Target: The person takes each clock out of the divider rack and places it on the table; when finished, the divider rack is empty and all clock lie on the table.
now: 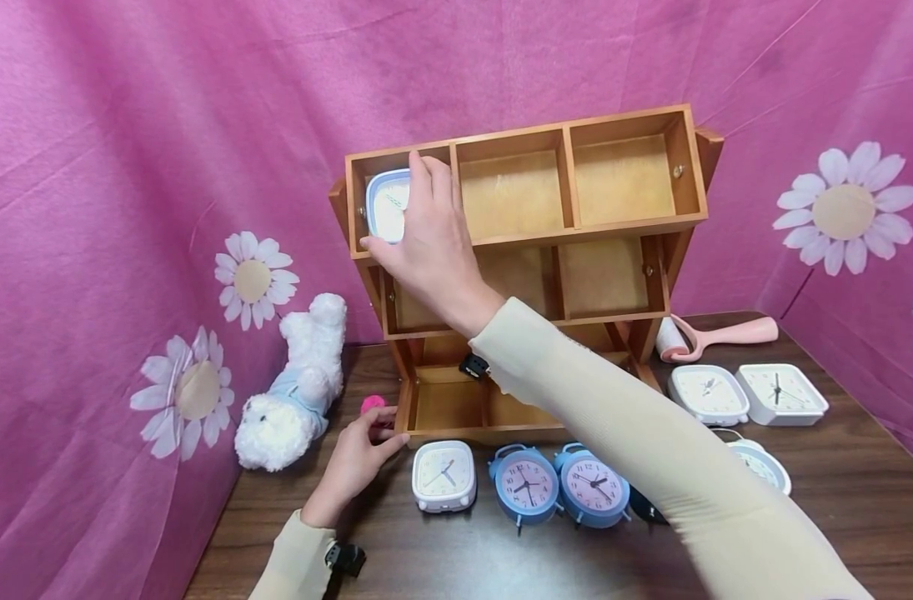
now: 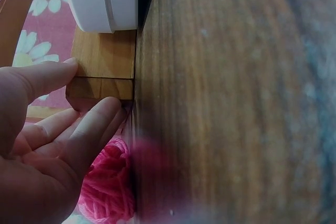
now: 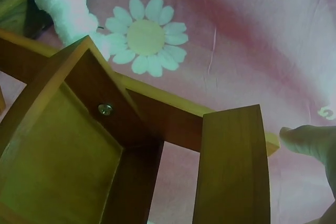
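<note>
A tiered wooden shelf (image 1: 512,233) with divided compartments leans against the curtain. In its top left compartment is a clock with a pale blue rim (image 1: 388,206), partly covered by my right hand (image 1: 437,229). The fingers of that hand stretch straight up past the clock's upper edge, and the thumb spreads along its lower edge. In the right wrist view only the extended thumb (image 3: 310,139) shows, beside the shelf's end, with the clock out of sight. Low on the left, my left hand (image 1: 354,458) pinches the shelf's bottom corner (image 2: 105,85) between thumb and fingers.
Along the shelf's front stand a white clock (image 1: 444,473) and two blue twin-bell clocks (image 1: 527,485). More white clocks (image 1: 709,393) and a pink-handled lint roller (image 1: 734,332) lie to the right. Pink yarn (image 2: 107,187) and a white plush toy (image 1: 294,387) are at left.
</note>
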### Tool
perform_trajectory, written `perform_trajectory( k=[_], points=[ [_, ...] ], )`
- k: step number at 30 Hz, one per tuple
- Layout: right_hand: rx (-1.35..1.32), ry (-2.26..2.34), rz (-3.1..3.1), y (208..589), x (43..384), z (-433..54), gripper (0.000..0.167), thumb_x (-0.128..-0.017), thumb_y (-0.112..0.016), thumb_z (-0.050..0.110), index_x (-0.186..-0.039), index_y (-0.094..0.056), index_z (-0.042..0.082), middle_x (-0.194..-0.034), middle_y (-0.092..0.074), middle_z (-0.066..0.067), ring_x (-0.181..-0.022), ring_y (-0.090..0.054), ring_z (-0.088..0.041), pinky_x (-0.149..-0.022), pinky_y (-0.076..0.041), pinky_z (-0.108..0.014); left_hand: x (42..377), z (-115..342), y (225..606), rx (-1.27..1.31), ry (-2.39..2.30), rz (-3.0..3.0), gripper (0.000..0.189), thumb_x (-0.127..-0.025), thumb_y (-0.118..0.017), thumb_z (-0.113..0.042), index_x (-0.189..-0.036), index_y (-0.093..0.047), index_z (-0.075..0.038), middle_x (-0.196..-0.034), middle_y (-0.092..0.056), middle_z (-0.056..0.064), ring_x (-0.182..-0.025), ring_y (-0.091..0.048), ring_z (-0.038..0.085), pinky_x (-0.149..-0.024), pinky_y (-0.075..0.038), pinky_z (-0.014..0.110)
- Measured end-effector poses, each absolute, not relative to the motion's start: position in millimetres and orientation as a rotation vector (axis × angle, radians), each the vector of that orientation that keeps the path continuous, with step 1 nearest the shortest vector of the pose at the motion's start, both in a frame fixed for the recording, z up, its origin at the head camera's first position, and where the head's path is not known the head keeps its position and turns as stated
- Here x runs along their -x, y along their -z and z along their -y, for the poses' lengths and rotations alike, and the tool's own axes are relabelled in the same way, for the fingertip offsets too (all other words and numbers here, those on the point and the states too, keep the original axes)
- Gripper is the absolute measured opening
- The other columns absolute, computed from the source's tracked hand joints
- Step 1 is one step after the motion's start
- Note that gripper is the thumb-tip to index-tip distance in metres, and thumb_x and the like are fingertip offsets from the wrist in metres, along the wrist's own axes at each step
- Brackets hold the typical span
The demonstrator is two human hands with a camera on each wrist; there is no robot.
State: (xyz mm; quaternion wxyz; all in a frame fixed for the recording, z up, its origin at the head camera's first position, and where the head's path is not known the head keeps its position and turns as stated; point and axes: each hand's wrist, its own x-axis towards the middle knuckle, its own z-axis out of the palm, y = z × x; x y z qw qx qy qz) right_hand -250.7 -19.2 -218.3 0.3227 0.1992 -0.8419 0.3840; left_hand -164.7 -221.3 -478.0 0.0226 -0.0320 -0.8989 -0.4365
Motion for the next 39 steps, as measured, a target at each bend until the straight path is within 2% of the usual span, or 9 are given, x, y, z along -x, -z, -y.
perform_trajectory(
  k=[6, 22, 25, 32, 39],
  points=[
    [-0.409, -0.849, 2.295, 214, 251, 30, 0.120, -0.086, -0.097, 0.044, -0.172, -0.030, -0.005, -0.170, -0.044, -0.020, -0.161, -0.042, -0.033, -0.139, -0.029, -0.038, 164, 221, 479, 0.102, 1.358, 2.782, 0.043, -0.098, -0.087, -0.013, -0.137, -0.073, -0.001, -0.123, -0.081, 0.017, -0.104, -0.083, 0.025, -0.081, -0.062, 0.023],
    [-0.292, -0.689, 2.396, 211, 255, 38, 0.123, -0.088, -0.093, 0.054, -0.172, -0.027, -0.006, -0.173, -0.042, -0.021, -0.162, -0.043, -0.034, -0.138, -0.033, -0.040, 164, 221, 477, 0.098, 1.337, 2.800, 0.043, -0.099, -0.088, -0.015, -0.138, -0.073, -0.002, -0.122, -0.082, 0.016, -0.103, -0.083, 0.025, -0.080, -0.061, 0.023],
    [-0.282, -0.665, 2.412, 210, 254, 39, 0.124, -0.088, -0.092, 0.055, -0.172, -0.025, -0.008, -0.172, -0.041, -0.022, -0.161, -0.045, -0.034, -0.137, -0.035, -0.040, 164, 222, 477, 0.093, 1.333, 2.802, 0.044, -0.099, -0.088, -0.015, -0.138, -0.073, -0.002, -0.123, -0.082, 0.017, -0.104, -0.083, 0.025, -0.080, -0.062, 0.023],
    [-0.270, -0.726, 2.430, 210, 253, 41, 0.125, -0.089, -0.093, 0.054, -0.172, -0.024, -0.009, -0.170, -0.040, -0.021, -0.155, -0.050, -0.034, -0.127, -0.049, -0.042, 164, 222, 476, 0.085, 1.334, 2.803, 0.044, -0.099, -0.087, -0.016, -0.138, -0.073, -0.002, -0.123, -0.081, 0.016, -0.104, -0.083, 0.025, -0.080, -0.063, 0.025],
    [-0.278, -0.724, 2.413, 211, 255, 41, 0.119, -0.089, -0.092, 0.051, -0.169, -0.029, -0.010, -0.167, -0.044, -0.022, -0.149, -0.055, -0.033, -0.120, -0.055, -0.039, 164, 221, 475, 0.066, 1.333, 2.816, 0.043, -0.100, -0.087, -0.017, -0.138, -0.073, -0.003, -0.124, -0.081, 0.016, -0.104, -0.082, 0.024, -0.082, -0.062, 0.026]
  ],
)
